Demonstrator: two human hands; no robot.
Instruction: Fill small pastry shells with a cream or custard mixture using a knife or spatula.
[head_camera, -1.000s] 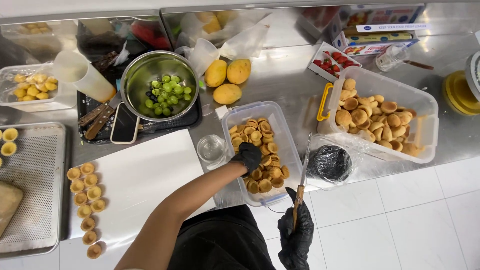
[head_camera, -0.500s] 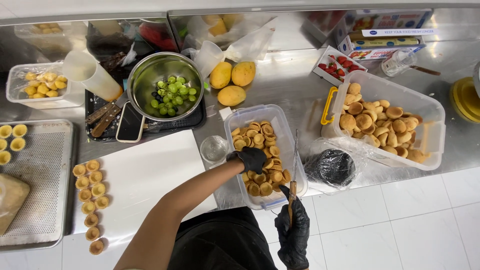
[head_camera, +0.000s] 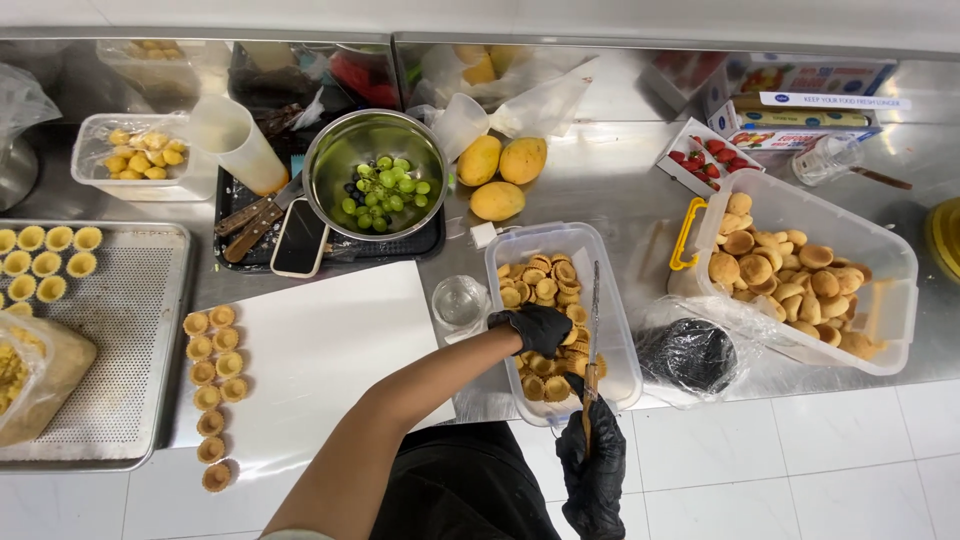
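Steel counter (head_camera: 600, 180) | tub (head_camera: 620, 330) at 6 o'clock, tart shells (head_camera: 545, 275) inside: light, brittle, take by rim | left hand (head_camera: 540, 328) closed on a shell | right hand (head_camera: 592, 462) gripping knife (head_camera: 592, 340), blade over tub

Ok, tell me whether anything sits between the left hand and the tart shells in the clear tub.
Nothing visible does. The left hand is already inside the clear tub, resting on the tart shells. The knife held by the right hand lies over the tub to the hand's right, not across its reach.
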